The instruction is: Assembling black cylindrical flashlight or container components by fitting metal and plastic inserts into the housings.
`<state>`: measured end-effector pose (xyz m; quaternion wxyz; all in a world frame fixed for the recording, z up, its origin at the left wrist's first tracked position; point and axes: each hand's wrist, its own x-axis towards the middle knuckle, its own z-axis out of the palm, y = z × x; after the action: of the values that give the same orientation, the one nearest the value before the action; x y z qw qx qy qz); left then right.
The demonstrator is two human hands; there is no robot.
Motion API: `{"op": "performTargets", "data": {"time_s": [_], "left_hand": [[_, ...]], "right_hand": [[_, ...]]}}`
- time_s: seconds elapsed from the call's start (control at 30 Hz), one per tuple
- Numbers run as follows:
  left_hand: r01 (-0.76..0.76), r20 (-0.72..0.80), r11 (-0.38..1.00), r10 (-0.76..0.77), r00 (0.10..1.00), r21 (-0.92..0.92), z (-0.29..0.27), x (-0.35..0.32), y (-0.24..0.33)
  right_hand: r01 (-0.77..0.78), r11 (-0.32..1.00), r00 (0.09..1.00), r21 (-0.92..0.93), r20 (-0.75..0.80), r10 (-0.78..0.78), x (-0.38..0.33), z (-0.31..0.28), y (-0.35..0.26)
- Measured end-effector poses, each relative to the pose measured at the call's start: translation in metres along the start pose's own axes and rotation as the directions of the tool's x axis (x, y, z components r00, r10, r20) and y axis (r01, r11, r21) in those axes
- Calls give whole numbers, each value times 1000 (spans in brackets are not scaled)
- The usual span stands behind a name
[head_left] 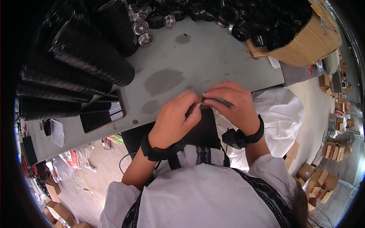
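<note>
My left hand (pixel 172 118) and my right hand (pixel 235 103) meet above the near edge of the grey table (pixel 197 49). Both are closed, thumb and fingertips pinched together. Between the fingertips shows a small orange-brown piece (pixel 202 101), mostly covered by the fingers, too small to tell its kind. A black band circles each wrist. Left of the hands, a dark phone (pixel 102 112) lies flat on the tabletop.
Tall stacks of black cylindrical parts (pixel 91 51) lean at the left. Silvery round metal parts (pixel 146 39) and black rings (pixel 176 12) crowd the far edge. A torn cardboard box (pixel 310 41) holds black parts at far right. A clear plastic case (pixel 57 133) sits near left.
</note>
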<state>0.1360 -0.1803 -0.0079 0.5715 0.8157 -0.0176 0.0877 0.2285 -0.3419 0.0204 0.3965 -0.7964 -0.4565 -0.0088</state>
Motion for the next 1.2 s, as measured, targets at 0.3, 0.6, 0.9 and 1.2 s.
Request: {"op": "performTargets", "data": {"time_s": [0.3, 0.6, 0.9, 1.2], "left_hand": [[-5, 67, 999, 8, 998, -49, -6, -4, -3], [33, 120, 994, -20, 993, -107, -1, -4, -4], [82, 162, 980, -53, 985, -180, 1, -7, -4], [-43, 75, 997, 47, 996, -58, -3, -7, -4]], "right_hand": [[-76, 995, 988, 66, 136, 67, 0, 3, -5], [-476, 766, 861, 433, 53, 505, -43, -19, 8], [-516, 852, 850, 92, -70, 523, -50, -34, 5], [-245, 941, 968, 233, 2, 251, -11, 9, -26]]}}
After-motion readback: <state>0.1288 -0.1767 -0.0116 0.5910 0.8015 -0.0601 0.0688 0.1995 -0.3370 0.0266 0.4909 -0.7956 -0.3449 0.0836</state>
